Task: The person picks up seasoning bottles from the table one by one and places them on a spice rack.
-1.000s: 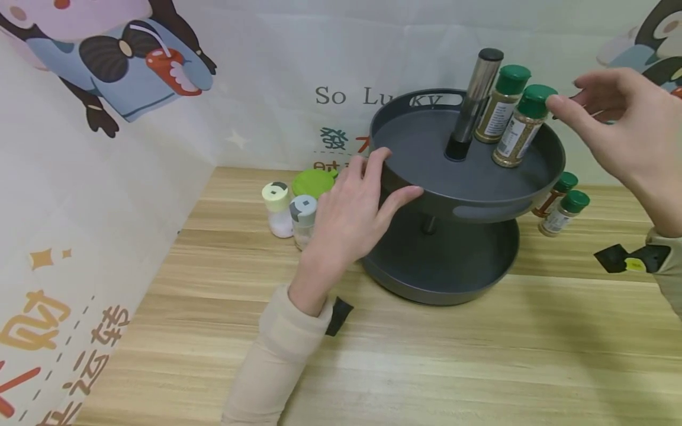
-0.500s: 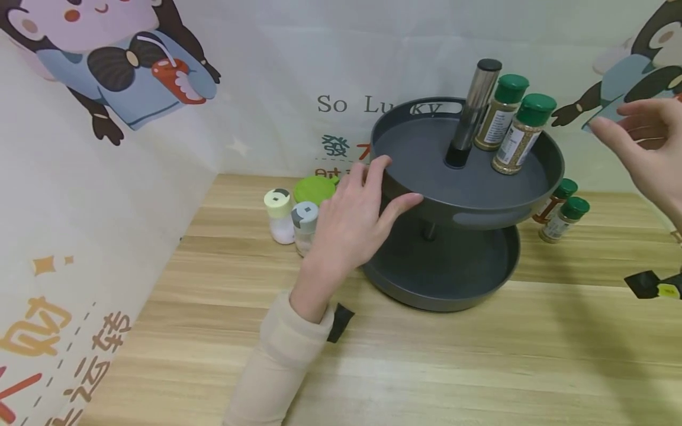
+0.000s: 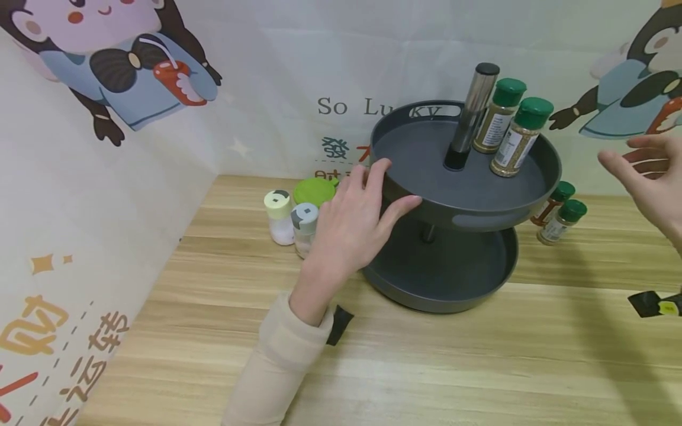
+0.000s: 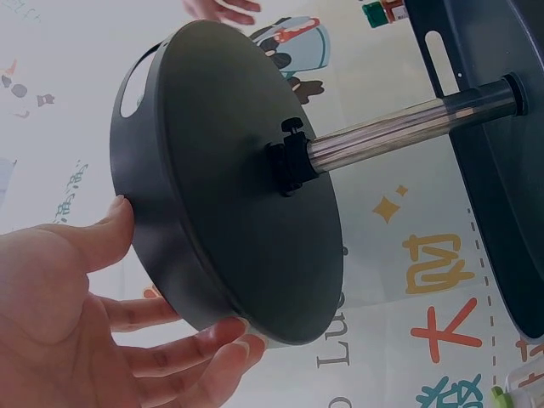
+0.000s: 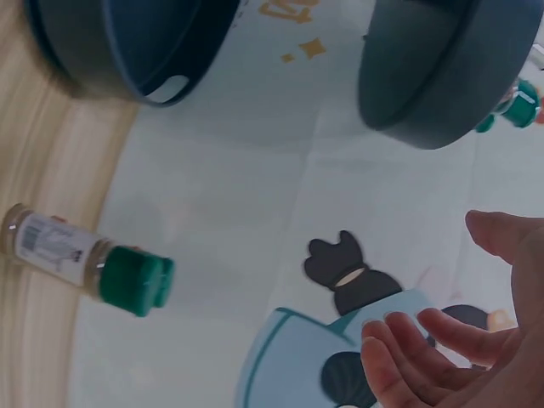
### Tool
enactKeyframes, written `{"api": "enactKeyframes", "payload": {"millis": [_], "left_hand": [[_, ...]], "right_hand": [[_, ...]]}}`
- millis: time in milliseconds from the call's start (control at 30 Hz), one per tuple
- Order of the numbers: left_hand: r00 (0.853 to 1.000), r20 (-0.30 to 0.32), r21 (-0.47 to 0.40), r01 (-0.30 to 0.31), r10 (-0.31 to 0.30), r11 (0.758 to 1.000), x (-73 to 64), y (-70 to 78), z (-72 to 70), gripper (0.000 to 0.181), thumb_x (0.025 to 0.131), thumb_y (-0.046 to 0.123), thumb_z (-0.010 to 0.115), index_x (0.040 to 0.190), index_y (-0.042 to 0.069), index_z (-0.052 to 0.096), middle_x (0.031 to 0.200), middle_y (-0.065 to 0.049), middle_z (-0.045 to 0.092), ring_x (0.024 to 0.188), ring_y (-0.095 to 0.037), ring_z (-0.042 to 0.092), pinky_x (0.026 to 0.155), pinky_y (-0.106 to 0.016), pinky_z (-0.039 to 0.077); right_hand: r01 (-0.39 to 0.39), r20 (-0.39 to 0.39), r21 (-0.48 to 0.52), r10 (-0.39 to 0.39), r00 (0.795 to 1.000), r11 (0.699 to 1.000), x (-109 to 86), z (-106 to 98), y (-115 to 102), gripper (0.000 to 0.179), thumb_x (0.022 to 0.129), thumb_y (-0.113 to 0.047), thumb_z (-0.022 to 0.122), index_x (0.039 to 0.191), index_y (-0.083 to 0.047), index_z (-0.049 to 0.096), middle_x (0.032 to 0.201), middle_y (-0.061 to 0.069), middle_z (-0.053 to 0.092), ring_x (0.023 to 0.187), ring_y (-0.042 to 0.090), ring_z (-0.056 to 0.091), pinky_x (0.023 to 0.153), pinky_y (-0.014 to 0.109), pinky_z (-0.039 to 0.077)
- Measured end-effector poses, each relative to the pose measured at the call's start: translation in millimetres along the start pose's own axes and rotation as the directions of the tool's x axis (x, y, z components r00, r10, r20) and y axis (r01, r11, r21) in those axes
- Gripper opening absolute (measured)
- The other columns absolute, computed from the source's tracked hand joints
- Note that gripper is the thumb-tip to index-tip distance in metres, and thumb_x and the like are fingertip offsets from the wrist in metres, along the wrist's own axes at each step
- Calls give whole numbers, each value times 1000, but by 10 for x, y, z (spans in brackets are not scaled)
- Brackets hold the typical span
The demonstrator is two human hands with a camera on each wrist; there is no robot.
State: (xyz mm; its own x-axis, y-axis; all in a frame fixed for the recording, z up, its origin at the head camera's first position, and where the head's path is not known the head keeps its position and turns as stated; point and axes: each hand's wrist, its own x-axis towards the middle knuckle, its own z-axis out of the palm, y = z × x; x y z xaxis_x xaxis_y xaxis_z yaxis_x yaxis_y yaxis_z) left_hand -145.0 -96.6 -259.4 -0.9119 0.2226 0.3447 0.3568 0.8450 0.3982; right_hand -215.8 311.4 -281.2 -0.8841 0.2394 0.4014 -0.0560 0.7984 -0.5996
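A dark grey two-tier round turntable rack (image 3: 407, 177) stands on the table. My left hand (image 3: 348, 222) holds the left side of its upper tray, thumb and fingers spread along the wall; the left wrist view shows the tray's underside (image 4: 246, 195) beside these fingers. Two green-capped spice jars, the front jar (image 3: 512, 139) and the rear jar (image 3: 492, 124), stand upright on that tray, right of the metal post (image 3: 474, 112). My right hand (image 3: 650, 177) hovers right of the rack with fingers loosely bent, apart from everything and holding nothing.
Two more green-capped jars stand right of the rack, the nearer a small spice jar (image 3: 559, 225). On the left are a yellow-lidded shaker (image 3: 279, 219), a grey-lidded jar (image 3: 305, 222) and a green-lidded container (image 3: 313, 192). A printed backdrop (image 3: 266, 65) rises behind.
My right hand has moved away from the front jar's cap on the upper tray, to the right and then slightly down. The left hand stays on the tray. The head view has tilted slightly.
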Motion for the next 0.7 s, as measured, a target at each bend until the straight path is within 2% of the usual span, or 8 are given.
{"api": "enactKeyframes", "payload": {"millis": [100, 200, 300, 400, 500, 567, 633, 700], "left_hand": [[1000, -6, -1, -7, 7, 1000, -7, -6, 1, 70, 99, 61, 49, 151, 15, 38, 130, -12, 51, 106, -27, 55, 70, -43, 53], [1000, -13, -1, -14, 14, 1000, -12, -8, 0, 70, 99, 61, 49, 151, 15, 39, 130, -13, 52, 104, -27, 55, 68, -42, 53], [1000, -16, 3, -16, 16, 1000, -18, -7, -7, 69, 99, 60, 50, 151, 16, 40, 129, -12, 52, 102, -26, 55, 67, -41, 52], [1000, -16, 3, -15, 15, 1000, -22, -5, -16, 69, 100, 60, 49, 151, 16, 41, 129, -12, 52, 101, -26, 55, 67, -41, 52], [1000, -13, 3, -17, 17, 1000, -24, -3, -26, 69, 100, 60, 49, 152, 15, 41, 129, -12, 51, 100, -26, 54, 66, -40, 52], [1000, -12, 4, -17, 17, 1000, -25, -4, -33, 69, 100, 60, 48, 152, 15, 41, 128, -12, 51, 99, -26, 54, 65, -39, 51], [1000, -11, 6, -17, 17, 1000, -24, -6, -39, 69, 100, 60, 48, 151, 15, 41, 127, -12, 51, 97, -25, 54, 63, -39, 50], [1000, -11, 10, -14, 14, 1000, -22, -10, -45, 69, 100, 60, 48, 151, 15, 41, 126, -12, 52, 96, -25, 53, 62, -38, 50]], "right_hand": [[-10, 43, -16, 10, 999, 1000, 273, 196, 688, 69, 100, -51, 55, 155, -14, 37, 140, 25, 49, 126, 41, 46, 113, 53, 31], [-12, 73, -33, 14, 997, 999, 563, 440, 1513, 74, 95, -59, 59, 157, -30, 31, 146, 20, 47, 129, 42, 45, 110, 56, 32], [-18, 103, -68, 25, 994, 998, 664, 608, 1951, 77, 93, -62, 59, 158, -38, 25, 149, 23, 43, 130, 48, 42, 106, 61, 34], [-55, 116, -133, 71, 991, 990, 493, 596, 1692, 80, 93, -65, 54, 159, -31, 26, 145, 25, 45, 126, 49, 46, 95, 63, 42], [-80, 164, -139, 102, 981, 987, 184, 423, 983, 83, 97, -59, 53, 157, -7, 30, 138, 35, 45, 120, 56, 46, 87, 65, 44], [-82, 188, -156, 111, 976, 984, 9, 323, 537, 82, 100, -54, 52, 152, 6, 32, 135, 38, 45, 117, 57, 47, 78, 59, 47], [-64, 220, -135, 93, 971, 989, -112, 256, 235, 79, 101, -47, 53, 147, 14, 33, 132, 43, 43, 116, 60, 47, 81, 59, 47], [-54, 233, -149, 88, 969, 987, -171, 254, 101, 76, 102, -45, 52, 144, 17, 35, 131, 44, 44, 115, 59, 48, 77, 56, 48]]}}
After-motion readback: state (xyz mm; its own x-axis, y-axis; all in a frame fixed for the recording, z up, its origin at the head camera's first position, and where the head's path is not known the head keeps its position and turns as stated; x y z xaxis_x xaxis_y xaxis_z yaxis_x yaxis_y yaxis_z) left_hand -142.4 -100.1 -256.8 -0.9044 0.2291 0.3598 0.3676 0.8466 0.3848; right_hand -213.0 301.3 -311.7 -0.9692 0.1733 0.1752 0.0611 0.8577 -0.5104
